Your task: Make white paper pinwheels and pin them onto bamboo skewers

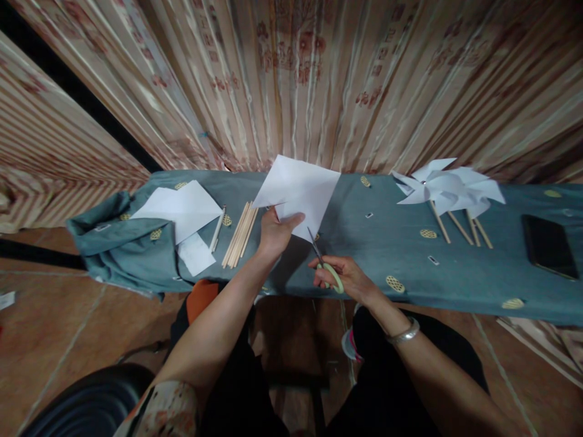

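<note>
A white sheet of paper [303, 182] is held up over the middle of the table by my left hand [279, 230], thumb on top and the other fingers hidden beneath. There is a slit in the sheet near that hand. My right hand [341, 276] grips a pair of scissors with light green handles [336, 278]. Their dark blades [315, 244] point up at the sheet's lower corner. Whether the blades touch the paper I cannot tell. Left of the sheet, a bundle of thin wooden sticks [239, 237] lies near my left wrist.
White paper pinwheels [455, 188] on wooden sticks lie at the right, with a black phone [549, 246] beyond them. At the left are more paper sheets [182, 209], a small paper piece [195, 254] and a white pen [218, 227]. A green cloth [378, 255] covers the table; a curtain [310, 91] hangs behind.
</note>
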`<state>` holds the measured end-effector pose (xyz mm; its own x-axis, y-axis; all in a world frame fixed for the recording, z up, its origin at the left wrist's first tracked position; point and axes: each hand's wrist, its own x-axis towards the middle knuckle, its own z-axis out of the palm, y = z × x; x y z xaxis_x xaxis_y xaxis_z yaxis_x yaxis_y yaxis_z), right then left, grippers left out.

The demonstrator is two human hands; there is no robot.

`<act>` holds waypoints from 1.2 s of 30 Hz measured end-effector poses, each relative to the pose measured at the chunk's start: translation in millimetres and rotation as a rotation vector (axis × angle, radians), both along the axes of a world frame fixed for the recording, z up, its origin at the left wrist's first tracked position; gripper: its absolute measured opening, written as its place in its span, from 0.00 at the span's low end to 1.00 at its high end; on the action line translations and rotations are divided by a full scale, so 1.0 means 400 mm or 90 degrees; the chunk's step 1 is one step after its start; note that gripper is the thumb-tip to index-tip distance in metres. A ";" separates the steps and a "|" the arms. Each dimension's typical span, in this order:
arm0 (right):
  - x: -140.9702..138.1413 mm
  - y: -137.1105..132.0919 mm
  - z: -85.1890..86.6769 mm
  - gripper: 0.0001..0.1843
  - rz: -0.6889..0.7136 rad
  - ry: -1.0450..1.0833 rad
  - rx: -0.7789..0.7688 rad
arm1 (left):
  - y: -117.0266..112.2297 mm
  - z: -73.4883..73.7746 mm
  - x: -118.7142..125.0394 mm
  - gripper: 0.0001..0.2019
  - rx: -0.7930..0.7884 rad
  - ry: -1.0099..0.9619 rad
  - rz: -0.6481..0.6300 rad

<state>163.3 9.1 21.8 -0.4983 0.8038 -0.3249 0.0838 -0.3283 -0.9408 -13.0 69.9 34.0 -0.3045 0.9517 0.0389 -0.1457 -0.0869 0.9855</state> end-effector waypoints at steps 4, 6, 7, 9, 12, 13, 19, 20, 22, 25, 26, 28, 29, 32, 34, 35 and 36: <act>-0.002 0.000 0.002 0.25 -0.007 0.001 -0.009 | 0.002 -0.003 0.001 0.15 0.003 0.002 -0.004; -0.003 0.000 0.003 0.25 -0.013 0.001 -0.009 | 0.003 -0.003 0.001 0.15 0.003 0.002 -0.003; -0.003 0.000 0.003 0.25 -0.016 0.000 -0.008 | 0.003 -0.003 0.000 0.15 0.004 0.003 -0.001; -0.004 0.000 0.003 0.25 -0.018 0.001 -0.008 | 0.002 -0.002 0.000 0.16 0.005 0.005 0.002; -0.007 0.000 0.004 0.24 -0.022 0.009 -0.010 | 0.001 0.000 -0.001 0.16 -0.009 -0.001 0.001; -0.008 0.000 0.003 0.24 -0.026 0.010 -0.011 | 0.001 0.001 -0.001 0.16 -0.014 -0.004 0.001; -0.009 -0.001 -0.005 0.24 -0.040 -0.002 -0.003 | -0.001 0.008 0.001 0.15 -0.002 -0.006 0.004; -0.009 -0.002 -0.006 0.24 -0.041 -0.004 0.000 | 0.000 0.008 0.002 0.15 -0.002 -0.005 0.004; -0.009 -0.002 -0.006 0.24 -0.045 -0.006 0.003 | 0.000 0.009 0.001 0.14 -0.001 -0.006 0.004; -0.010 -0.002 -0.001 0.25 -0.052 -0.005 0.004 | 0.001 0.009 -0.002 0.13 0.007 0.006 0.011; -0.010 -0.002 0.002 0.25 -0.053 -0.003 0.001 | 0.000 0.010 -0.003 0.12 0.010 0.013 0.017; -0.010 -0.002 0.006 0.25 -0.051 -0.002 -0.002 | -0.002 0.012 -0.007 0.10 0.008 0.034 0.027; -0.009 -0.002 0.007 0.25 -0.049 -0.002 -0.002 | -0.003 0.013 -0.008 0.09 0.002 0.045 0.031; -0.009 -0.003 0.006 0.26 -0.045 -0.003 0.004 | -0.007 0.013 -0.009 0.08 -0.018 0.067 0.031; -0.008 -0.002 0.003 0.26 -0.046 -0.002 0.009 | -0.010 0.010 -0.008 0.08 -0.021 0.062 0.020; -0.008 -0.001 0.002 0.26 -0.046 -0.002 0.012 | -0.011 0.007 -0.007 0.08 -0.023 0.056 0.012; -0.008 0.000 0.001 0.26 -0.046 -0.001 0.014 | -0.012 0.005 -0.006 0.08 -0.027 0.051 0.003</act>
<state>160.1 9.0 22.0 -0.4381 0.8447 -0.3075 0.0624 -0.3127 -0.9478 -15.3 65.3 36.0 -0.3059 0.9518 0.0229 -0.0654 -0.0450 0.9968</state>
